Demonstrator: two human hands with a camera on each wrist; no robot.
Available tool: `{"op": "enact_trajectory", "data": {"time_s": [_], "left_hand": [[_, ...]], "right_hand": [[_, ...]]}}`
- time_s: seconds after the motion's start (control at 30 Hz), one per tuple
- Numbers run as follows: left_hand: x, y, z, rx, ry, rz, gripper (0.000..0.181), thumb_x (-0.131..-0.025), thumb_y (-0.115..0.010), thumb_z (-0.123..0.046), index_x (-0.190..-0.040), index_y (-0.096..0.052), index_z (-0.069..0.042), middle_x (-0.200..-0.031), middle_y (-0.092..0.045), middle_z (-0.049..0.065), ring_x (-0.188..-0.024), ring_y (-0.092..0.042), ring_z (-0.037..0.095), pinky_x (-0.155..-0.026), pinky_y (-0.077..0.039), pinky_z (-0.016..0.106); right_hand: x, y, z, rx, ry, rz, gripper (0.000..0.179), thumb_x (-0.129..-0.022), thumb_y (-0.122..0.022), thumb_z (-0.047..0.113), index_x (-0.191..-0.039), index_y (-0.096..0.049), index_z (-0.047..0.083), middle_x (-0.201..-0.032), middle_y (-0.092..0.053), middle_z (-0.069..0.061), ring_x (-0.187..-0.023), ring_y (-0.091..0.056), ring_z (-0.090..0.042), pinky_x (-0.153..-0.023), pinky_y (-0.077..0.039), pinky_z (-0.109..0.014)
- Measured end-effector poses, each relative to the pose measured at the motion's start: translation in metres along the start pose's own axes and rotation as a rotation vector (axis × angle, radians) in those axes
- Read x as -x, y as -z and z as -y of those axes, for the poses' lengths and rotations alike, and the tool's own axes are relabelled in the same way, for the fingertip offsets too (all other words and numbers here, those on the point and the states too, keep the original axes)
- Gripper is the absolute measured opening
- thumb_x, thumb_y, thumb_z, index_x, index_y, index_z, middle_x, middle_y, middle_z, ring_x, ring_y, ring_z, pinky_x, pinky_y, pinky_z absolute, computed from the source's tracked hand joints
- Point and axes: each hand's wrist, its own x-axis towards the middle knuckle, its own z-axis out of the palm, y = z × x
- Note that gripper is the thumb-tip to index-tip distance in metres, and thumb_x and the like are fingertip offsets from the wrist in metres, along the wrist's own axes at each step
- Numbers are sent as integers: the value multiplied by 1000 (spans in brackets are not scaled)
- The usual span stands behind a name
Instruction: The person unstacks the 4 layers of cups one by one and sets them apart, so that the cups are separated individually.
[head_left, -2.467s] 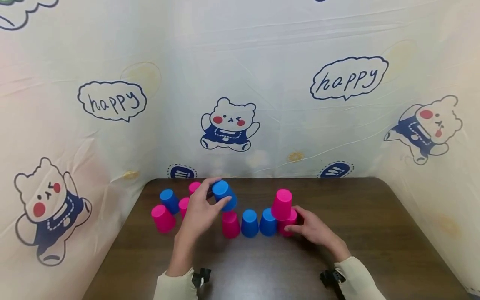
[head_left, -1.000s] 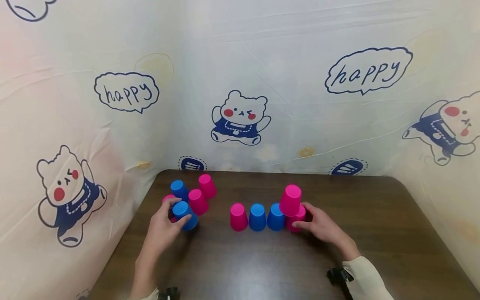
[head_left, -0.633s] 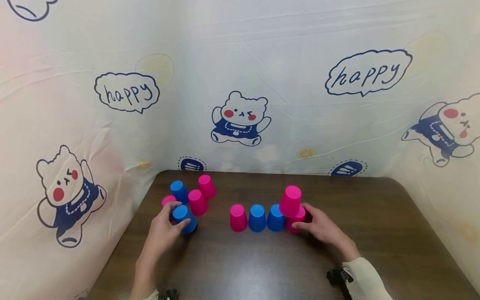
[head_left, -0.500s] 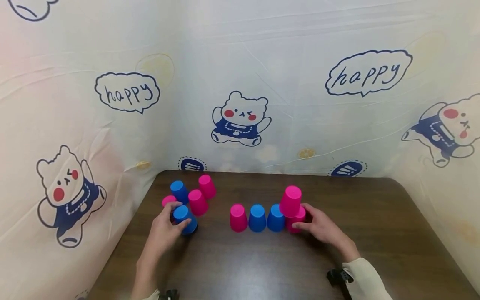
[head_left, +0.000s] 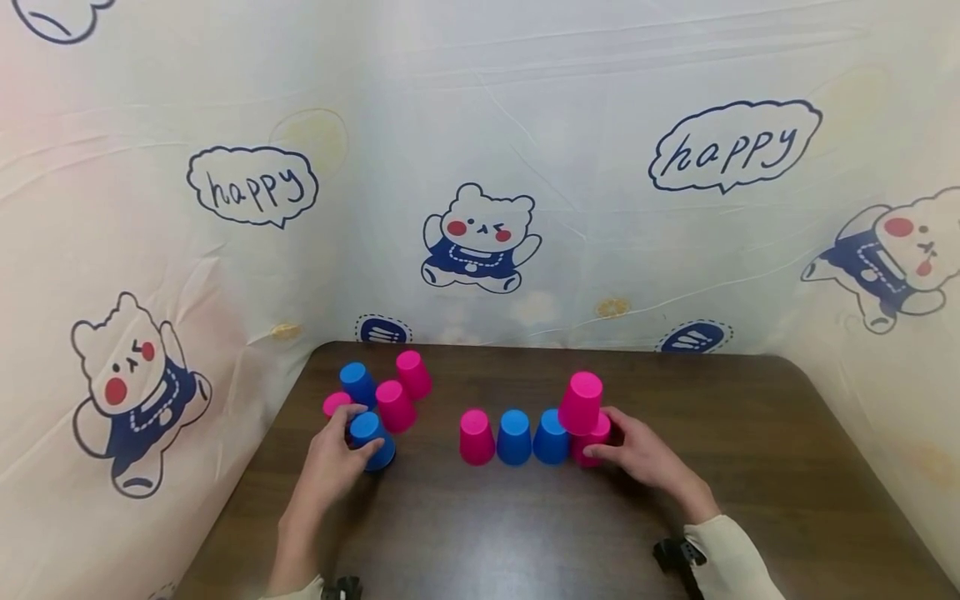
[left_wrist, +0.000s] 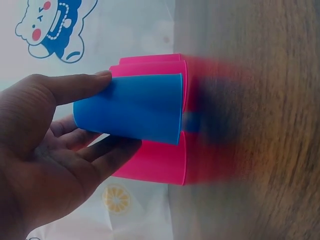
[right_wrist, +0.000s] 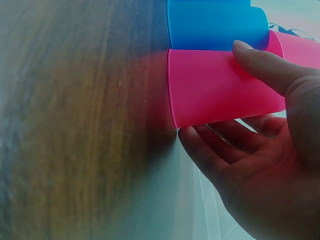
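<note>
Near the table's left side, my left hand [head_left: 333, 454] grips an upside-down blue cup [head_left: 371, 442] between thumb and fingers. Its rim is at or close to the tabletop; whether it touches is unclear. A pink cup [head_left: 337, 403] behind this hand is mostly hidden. At the right, my right hand [head_left: 648, 454] holds the end pink cup [right_wrist: 220, 87] of a row, thumb on one side and fingers on the other. Another pink cup [head_left: 581, 403] stands above that end cup and the adjoining blue cup [head_left: 551, 437]. Further left in the row are a blue cup [head_left: 514, 437] and a pink cup [head_left: 476, 437].
Behind the left hand stand a blue cup [head_left: 358, 385] and two pink cups, one nearer [head_left: 396, 407] and one farther back [head_left: 414, 375]. The brown wooden table [head_left: 495, 533] ends at a printed cloth wall [head_left: 585, 167] on the back and sides.
My left hand has carried the blue cup from above the row's left pink cup leftward and down beside the left group. Lately it has barely shifted. My right hand has kept its hold.
</note>
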Motion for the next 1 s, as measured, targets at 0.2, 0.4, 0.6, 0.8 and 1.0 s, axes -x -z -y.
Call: {"op": "enact_trajectory", "data": {"time_s": [0.2, 0.4, 0.6, 0.8, 1.0], "left_hand": [[0, -3, -1, 1, 39, 18, 65, -96, -77, -12, -150, -40, -4, -156, -45, 30, -142, -45, 55, -110, -42, 71], [-1, -4, -1, -1, 57, 28, 66, -96, -77, -13, -150, -40, -4, -156, -44, 30, -142, -44, 56, -110, -41, 72], [-3, -5, 1, -2, 60, 39, 66, -97, -77, -13, -150, -39, -4, -156, -44, 30, -142, -43, 57, -109, -41, 73], [-5, -6, 2, -1, 57, 44, 67, -97, -77, -12, -151, -38, -3, -157, -43, 30, -143, -43, 56, -109, -40, 74], [-4, -5, 0, 11, 38, 30, 70, -96, -78, -10, -153, -38, -4, -157, -44, 28, -144, -42, 54, -112, -39, 73]], "right_hand": [[0, 0, 1, -4, 6, 3, 60, -91, -84, 33, -142, -58, 16, -127, -68, -3, -115, -63, -25, -98, -57, -45], [1, -1, 1, -10, 4, 8, 60, -91, -84, 33, -141, -58, 16, -125, -69, -3, -114, -63, -25, -97, -56, -43], [1, -1, 1, -12, 1, 8, 60, -91, -84, 34, -142, -57, 16, -126, -68, -3, -115, -63, -24, -97, -57, -44], [1, 0, 1, -8, 4, 4, 60, -91, -84, 33, -143, -57, 16, -127, -68, -3, -116, -63, -25, -98, -57, -45], [1, 0, 1, -3, 1, 0, 61, -91, -84, 33, -143, -57, 16, -128, -68, -3, -116, -63, -25, -97, -58, -46]]}}
